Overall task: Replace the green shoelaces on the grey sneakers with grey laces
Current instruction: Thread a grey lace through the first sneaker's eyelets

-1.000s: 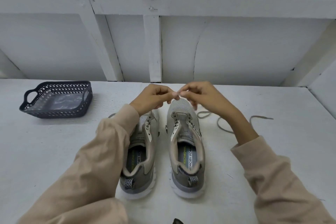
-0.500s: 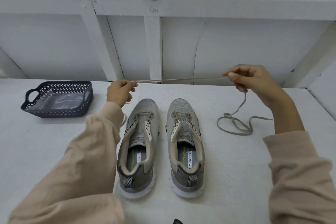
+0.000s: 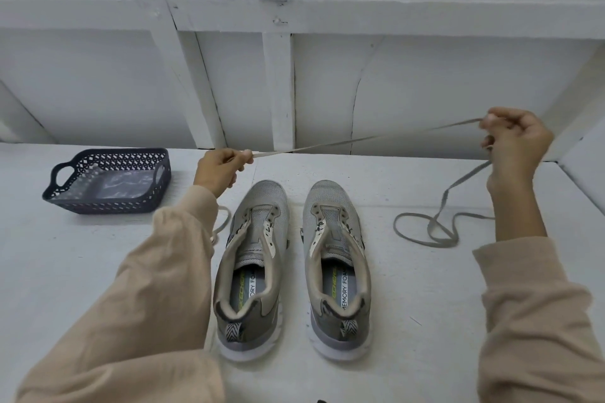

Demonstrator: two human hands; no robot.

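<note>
Two grey sneakers stand side by side on the white table, toes away from me, both without laces: the left sneaker [image 3: 253, 258] and the right sneaker [image 3: 337, 258]. A grey lace [image 3: 360, 140] is stretched taut in the air above their toes. My left hand [image 3: 220, 170] pinches one end of it, just beyond the left sneaker's toe. My right hand [image 3: 514, 144] grips it higher, at the far right. The rest of the lace hangs from that hand and lies in loops on the table. Another lace [image 3: 222, 222] peeks out beside my left sleeve.
A dark perforated plastic basket [image 3: 65, 203] with handles sits at the back left of the table. A white panelled wall rises directly behind the table. The table's right edge meets another white surface at the far right.
My hands started together over the right sneaker's toe and have drawn apart. The right hand has gone further right and up, stretching the lace longer, with less slack lying on the table.
</note>
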